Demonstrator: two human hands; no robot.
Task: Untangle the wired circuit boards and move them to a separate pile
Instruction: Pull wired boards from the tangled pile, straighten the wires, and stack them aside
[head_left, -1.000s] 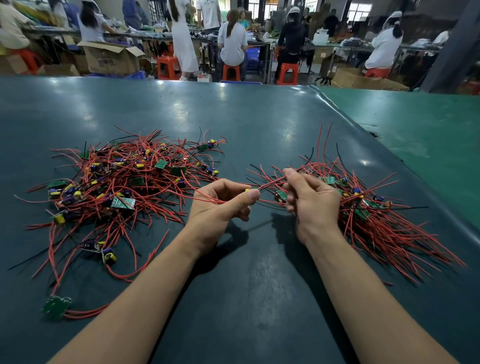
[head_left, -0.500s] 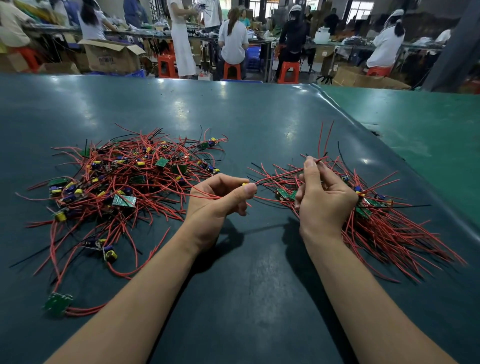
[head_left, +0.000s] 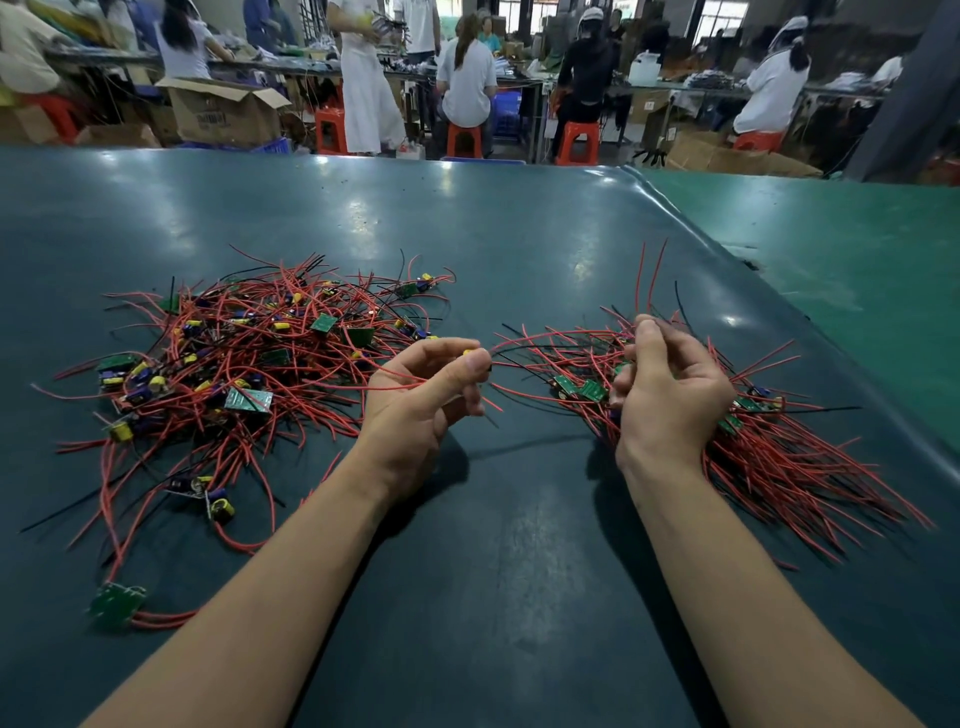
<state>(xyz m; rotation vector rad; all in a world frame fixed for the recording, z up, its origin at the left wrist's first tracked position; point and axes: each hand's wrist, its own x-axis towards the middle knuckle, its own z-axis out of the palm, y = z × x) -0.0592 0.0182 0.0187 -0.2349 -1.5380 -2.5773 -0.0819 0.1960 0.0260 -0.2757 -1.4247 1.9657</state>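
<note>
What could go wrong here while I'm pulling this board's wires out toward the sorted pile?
1. A red wire runs from your left hand back into the tangled pile; pulling may drag other boards along.
2. Your right hand is over the sorted pile, so the loose wires could snag it and tangle again.
3. Hard tugging might strain the wires where they join the board.

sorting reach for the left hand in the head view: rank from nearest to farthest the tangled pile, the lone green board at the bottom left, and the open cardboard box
1. The tangled pile: just to the left of the left hand, its wires reaching the fingers.
2. The lone green board: near the table's front edge, down and left of the hand.
3. The open cardboard box: beyond the table's far edge, on the left.
</note>
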